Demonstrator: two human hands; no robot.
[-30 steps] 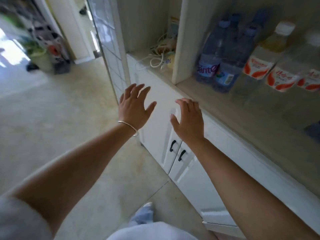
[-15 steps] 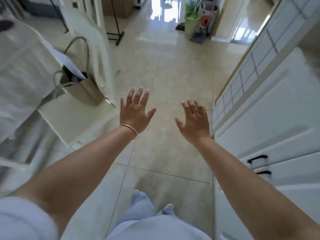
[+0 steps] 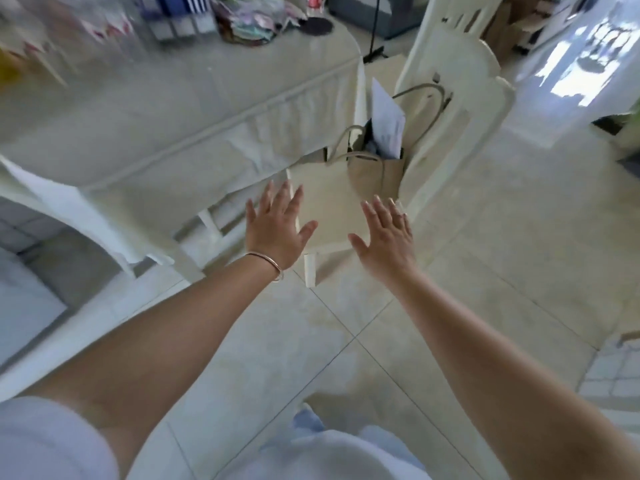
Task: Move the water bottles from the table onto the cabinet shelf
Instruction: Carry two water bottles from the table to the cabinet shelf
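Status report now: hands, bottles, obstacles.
Left hand open, empty. Right hand open, empty. Bottles only a blur at the table's far left. Chair with bag ahead.

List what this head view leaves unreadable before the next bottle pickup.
- Bottles at the table's far left: motion blur smears them; count, labels and caps unreadable.
- Table top: cut off by the top and left edges.
- Bag contents: its walls hide all but a white paper.
- Cabinet shelf: out of frame.
- Left hand and right hand: open, empty; palms face away.
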